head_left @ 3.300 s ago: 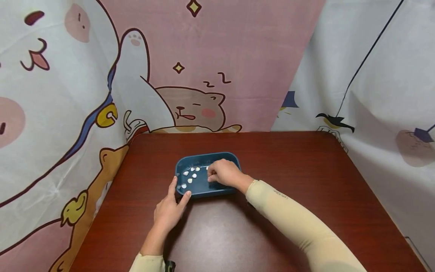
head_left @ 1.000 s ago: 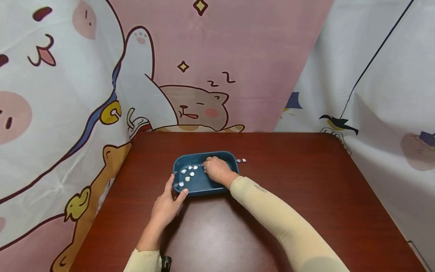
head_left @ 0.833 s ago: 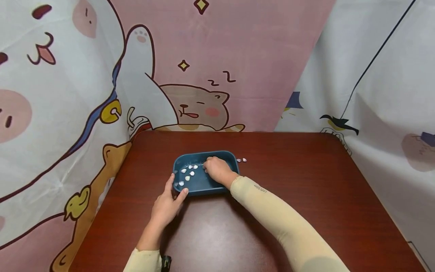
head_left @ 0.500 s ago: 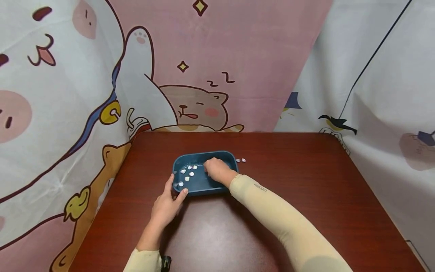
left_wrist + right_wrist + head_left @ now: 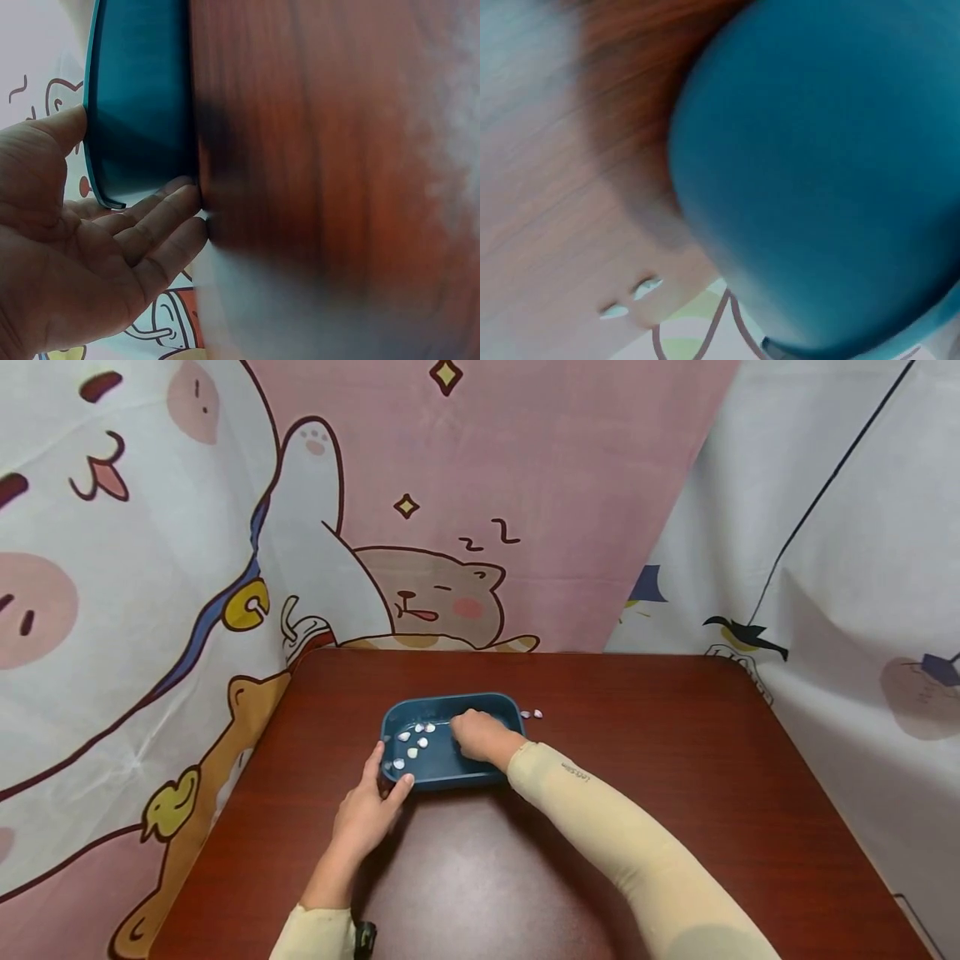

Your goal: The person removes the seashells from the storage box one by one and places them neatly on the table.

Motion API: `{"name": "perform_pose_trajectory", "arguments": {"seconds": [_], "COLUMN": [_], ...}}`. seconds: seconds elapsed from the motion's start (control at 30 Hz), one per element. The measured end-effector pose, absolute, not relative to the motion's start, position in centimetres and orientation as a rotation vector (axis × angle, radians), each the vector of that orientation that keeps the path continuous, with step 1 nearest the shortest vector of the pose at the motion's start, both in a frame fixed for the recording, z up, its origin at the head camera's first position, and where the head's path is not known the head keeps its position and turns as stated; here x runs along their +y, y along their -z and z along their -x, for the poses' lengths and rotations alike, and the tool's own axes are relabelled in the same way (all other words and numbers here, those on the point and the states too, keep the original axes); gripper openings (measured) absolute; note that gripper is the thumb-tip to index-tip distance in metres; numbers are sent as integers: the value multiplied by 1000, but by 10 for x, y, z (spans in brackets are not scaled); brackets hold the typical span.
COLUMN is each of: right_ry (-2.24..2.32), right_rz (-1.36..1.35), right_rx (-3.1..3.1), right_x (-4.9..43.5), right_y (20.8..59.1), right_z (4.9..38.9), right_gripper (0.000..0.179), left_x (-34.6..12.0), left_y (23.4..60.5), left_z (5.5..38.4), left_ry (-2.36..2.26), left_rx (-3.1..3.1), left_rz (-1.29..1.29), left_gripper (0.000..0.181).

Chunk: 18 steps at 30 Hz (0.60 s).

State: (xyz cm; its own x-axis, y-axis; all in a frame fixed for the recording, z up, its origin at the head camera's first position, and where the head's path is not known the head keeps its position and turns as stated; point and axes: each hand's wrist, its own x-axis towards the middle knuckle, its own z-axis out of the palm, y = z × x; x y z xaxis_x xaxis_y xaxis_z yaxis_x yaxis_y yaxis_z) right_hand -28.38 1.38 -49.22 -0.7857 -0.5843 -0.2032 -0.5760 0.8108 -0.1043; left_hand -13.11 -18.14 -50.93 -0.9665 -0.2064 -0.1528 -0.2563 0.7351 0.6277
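A blue rectangular tray (image 5: 446, 783) stands on the table, with several small white shells (image 5: 422, 742) on the left part of its floor. My left hand (image 5: 367, 814) holds the near-left corner; in the left wrist view its thumb touches the rim and its fingers lie beside the end wall. Inside the tray, toward the right, is my right hand (image 5: 480, 735) with curled fingers. Its fingertips are turned away, so whatever they pinch is hidden. Two more shells (image 5: 532, 714) lie on the table just beyond the tray's right end, and these shells (image 5: 631, 298) also show in the right wrist view.
The brown wooden table (image 5: 675, 760) extends around the tray on all sides. A printed cartoon cloth (image 5: 555, 510) hangs behind it and along both sides. Light glares off the table's near middle.
Since the oldest frame the tray has slid slightly left, and my right hand sits further left. Two shells now show beyond the right end. During the last second both hands stay almost still.
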Motion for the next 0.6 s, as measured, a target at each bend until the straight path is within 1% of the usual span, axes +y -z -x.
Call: {"name": "perform_pose_trajectory", "arguments": {"seconds": [0.23,0.37,0.6], "right_ry": [213,195,169], "right_rz": [924,901,875], "right_rx": [2752,2747,2709], "right_x": [24,27,29], "right_y": [492,493,498], "right_z": [290,291,290], "right_gripper": [11,3,7], "left_x": [-181,-181,-181], "left_y": [510,510,512], "left_z": [133,134,132], "left_ry": [-1061,-1054,-1063], "left_rx": [2859,2859,2851], "left_rz": [377,373,381], "left_gripper": [90,91,91]}}
